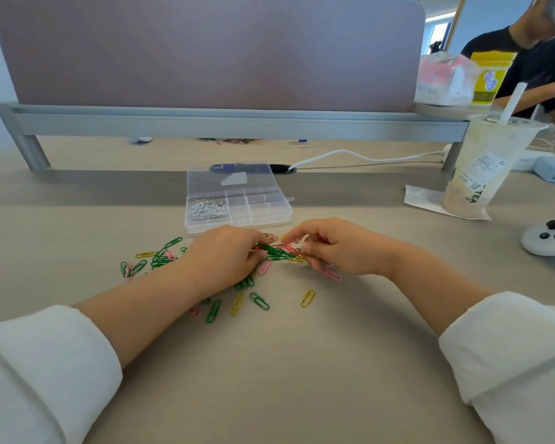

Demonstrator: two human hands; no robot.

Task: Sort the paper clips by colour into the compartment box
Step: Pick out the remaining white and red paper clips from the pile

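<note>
Green, pink, yellow and red paper clips (161,259) lie scattered on the beige table in front of me. A clear compartment box (271,216) stands open just beyond them, and its left compartment holds white clips (205,209). My left hand (225,254) and my right hand (334,248) meet over the heap. Between their fingertips they pinch a bunch of green clips (277,252). The left hand covers part of the heap.
A desk divider on a grey rail (237,123) closes the far side. An iced drink cup (484,168) on a napkin stands at the right, with a white controller (548,240) nearer. A white cable (350,153) runs behind the box. Another person sits far right.
</note>
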